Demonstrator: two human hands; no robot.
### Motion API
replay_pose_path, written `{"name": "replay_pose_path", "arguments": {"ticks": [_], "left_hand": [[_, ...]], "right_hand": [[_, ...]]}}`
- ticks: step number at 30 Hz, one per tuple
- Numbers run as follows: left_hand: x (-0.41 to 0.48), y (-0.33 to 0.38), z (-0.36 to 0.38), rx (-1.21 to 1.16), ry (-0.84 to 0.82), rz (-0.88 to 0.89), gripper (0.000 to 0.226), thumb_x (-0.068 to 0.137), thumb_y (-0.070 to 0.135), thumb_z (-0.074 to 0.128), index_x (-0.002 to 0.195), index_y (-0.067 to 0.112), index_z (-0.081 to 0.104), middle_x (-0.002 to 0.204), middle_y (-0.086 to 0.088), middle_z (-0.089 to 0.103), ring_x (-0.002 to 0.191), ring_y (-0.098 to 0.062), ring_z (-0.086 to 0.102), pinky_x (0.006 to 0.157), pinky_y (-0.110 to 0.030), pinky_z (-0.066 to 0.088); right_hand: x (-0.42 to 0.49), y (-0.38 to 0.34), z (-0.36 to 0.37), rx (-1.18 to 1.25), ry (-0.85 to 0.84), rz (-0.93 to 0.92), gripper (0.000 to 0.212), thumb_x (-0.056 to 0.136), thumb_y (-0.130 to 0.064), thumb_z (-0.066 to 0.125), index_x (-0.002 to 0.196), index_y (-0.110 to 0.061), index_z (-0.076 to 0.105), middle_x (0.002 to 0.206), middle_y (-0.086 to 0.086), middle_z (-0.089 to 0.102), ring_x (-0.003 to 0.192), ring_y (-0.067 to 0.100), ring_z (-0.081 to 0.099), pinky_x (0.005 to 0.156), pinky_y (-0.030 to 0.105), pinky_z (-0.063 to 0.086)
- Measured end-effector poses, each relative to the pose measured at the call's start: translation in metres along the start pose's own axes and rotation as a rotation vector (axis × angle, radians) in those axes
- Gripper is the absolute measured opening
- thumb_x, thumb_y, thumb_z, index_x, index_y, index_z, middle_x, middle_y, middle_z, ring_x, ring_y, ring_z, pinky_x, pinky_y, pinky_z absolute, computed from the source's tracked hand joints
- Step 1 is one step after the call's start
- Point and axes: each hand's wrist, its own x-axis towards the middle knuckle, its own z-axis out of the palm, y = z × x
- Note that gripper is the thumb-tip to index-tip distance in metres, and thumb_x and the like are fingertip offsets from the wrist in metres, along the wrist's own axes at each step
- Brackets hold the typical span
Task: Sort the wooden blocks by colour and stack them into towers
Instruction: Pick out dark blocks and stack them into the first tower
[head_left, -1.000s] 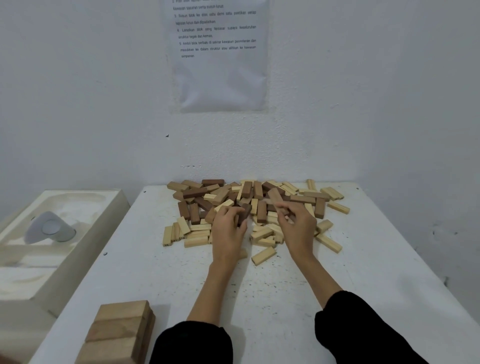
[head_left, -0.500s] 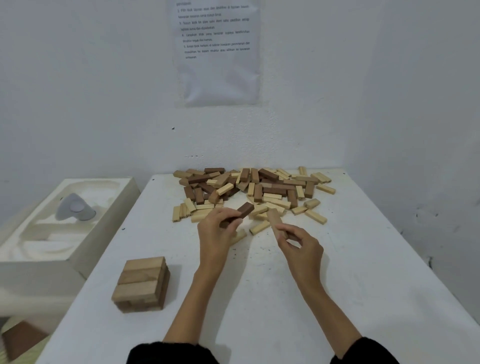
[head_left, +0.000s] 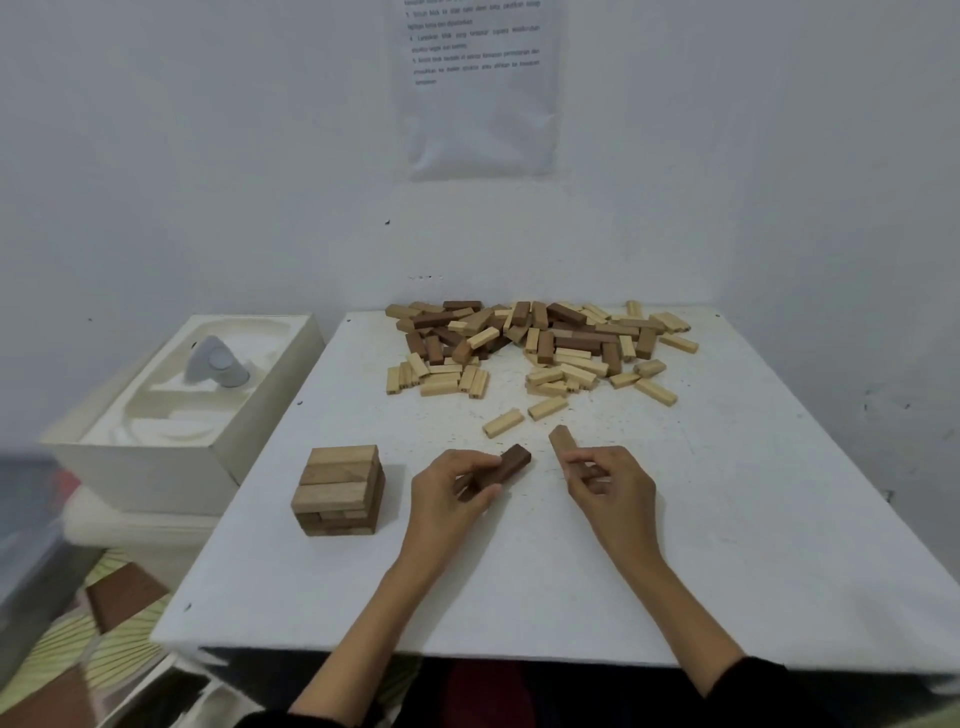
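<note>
Left hand (head_left: 452, 488) has its fingers wrapped round a dark block (head_left: 506, 465), the free end poking out toward the right hand (head_left: 610, 483), which pinches a brown block (head_left: 563, 441) between thumb and fingertips, tip angled up and away. Both blocks are off the table (head_left: 727, 519) and near each other but apart. The tower (head_left: 337, 488) (mid-brown, low, square) stands just outside the left hand, and the pile (head_left: 535, 343) lies well beyond both grips.
</note>
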Motion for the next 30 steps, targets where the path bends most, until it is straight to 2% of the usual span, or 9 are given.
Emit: {"name": "replay_pose_path", "arguments": {"ticks": [3, 6, 9, 13, 16, 20, 22, 26, 30], "left_hand": [[-0.004, 0.0, 0.001, 0.087, -0.013, 0.041, 0.03, 0.077, 0.0, 0.072, 0.097, 0.023, 0.072, 0.099, 0.016, 0.06, 0.096, 0.005, 0.056, 0.08, -0.006, 0.042], [-0.005, 0.003, 0.006, 0.192, 0.02, 0.09, 0.025, 0.077, 0.004, 0.071, 0.098, 0.018, 0.072, 0.097, 0.016, 0.056, 0.097, -0.002, 0.054, 0.083, -0.007, 0.04], [-0.01, 0.008, 0.013, 0.274, -0.005, 0.153, 0.022, 0.077, 0.014, 0.075, 0.098, 0.015, 0.072, 0.098, 0.01, 0.055, 0.095, -0.009, 0.052, 0.08, -0.012, 0.041], [-0.01, 0.011, 0.013, 0.306, -0.134, 0.108, 0.038, 0.076, 0.04, 0.075, 0.106, 0.018, 0.069, 0.107, 0.01, 0.049, 0.103, -0.01, 0.046, 0.089, -0.025, 0.041], [0.0, 0.015, -0.001, 0.344, -0.207, 0.058, 0.05, 0.075, 0.045, 0.074, 0.118, 0.025, 0.06, 0.121, 0.006, 0.047, 0.115, -0.015, 0.039, 0.097, -0.03, 0.036], [0.004, 0.016, -0.021, 0.433, -0.437, -0.135, 0.083, 0.072, 0.036, 0.079, 0.142, 0.025, 0.035, 0.139, 0.003, 0.03, 0.13, -0.017, 0.025, 0.106, -0.028, 0.028], [0.002, 0.012, -0.025, 0.316, -0.486, -0.209, 0.093, 0.071, 0.026, 0.082, 0.146, 0.023, 0.029, 0.141, 0.001, 0.031, 0.128, -0.015, 0.032, 0.103, -0.025, 0.036], [0.003, 0.007, -0.027, 0.136, -0.445, -0.247, 0.092, 0.069, 0.002, 0.081, 0.144, 0.023, 0.033, 0.128, 0.002, 0.04, 0.106, -0.005, 0.047, 0.076, -0.006, 0.045], [0.01, 0.004, -0.022, 0.101, -0.431, -0.162, 0.08, 0.07, -0.005, 0.078, 0.138, 0.019, 0.043, 0.123, 0.001, 0.044, 0.1, -0.005, 0.05, 0.074, -0.011, 0.049]], "right_hand": [[0.0, 0.004, 0.001, -0.064, -0.018, -0.03, 0.022, 0.078, 0.0, 0.071, 0.091, -0.017, 0.071, 0.087, 0.002, 0.06, 0.074, 0.006, 0.06, 0.061, 0.006, 0.045], [-0.001, 0.004, 0.002, -0.147, -0.043, -0.051, 0.021, 0.079, -0.002, 0.07, 0.095, -0.015, 0.072, 0.087, 0.001, 0.058, 0.076, 0.011, 0.059, 0.061, 0.008, 0.044], [-0.001, 0.004, 0.001, -0.355, 0.005, -0.071, 0.016, 0.081, -0.015, 0.069, 0.095, -0.022, 0.072, 0.085, -0.002, 0.061, 0.083, 0.019, 0.054, 0.065, 0.028, 0.04], [0.0, 0.0, 0.0, -0.468, 0.02, 0.002, 0.015, 0.085, -0.026, 0.064, 0.099, -0.027, 0.069, 0.082, -0.003, 0.061, 0.089, 0.021, 0.049, 0.072, 0.032, 0.032], [0.002, -0.004, 0.001, -0.511, -0.034, 0.009, 0.018, 0.087, -0.028, 0.06, 0.104, -0.027, 0.066, 0.075, -0.007, 0.052, 0.088, 0.019, 0.046, 0.076, 0.031, 0.028], [0.006, -0.005, -0.007, -0.541, -0.113, 0.017, 0.025, 0.086, -0.032, 0.06, 0.11, -0.034, 0.063, 0.071, -0.014, 0.041, 0.091, 0.015, 0.044, 0.081, 0.028, 0.024], [0.01, -0.005, -0.013, -0.544, -0.164, 0.03, 0.029, 0.084, -0.038, 0.062, 0.113, -0.038, 0.061, 0.082, -0.013, 0.045, 0.097, 0.015, 0.043, 0.084, 0.028, 0.024], [0.02, 0.0, -0.035, -0.499, -0.469, 0.046, 0.058, 0.075, -0.049, 0.07, 0.127, -0.044, 0.046, 0.113, -0.011, 0.044, 0.112, 0.011, 0.035, 0.095, 0.03, 0.024], [0.025, 0.0, -0.043, -0.474, -0.529, 0.012, 0.053, 0.073, -0.039, 0.076, 0.123, -0.039, 0.056, 0.107, -0.014, 0.055, 0.101, 0.006, 0.05, 0.099, 0.035, 0.03]]}}
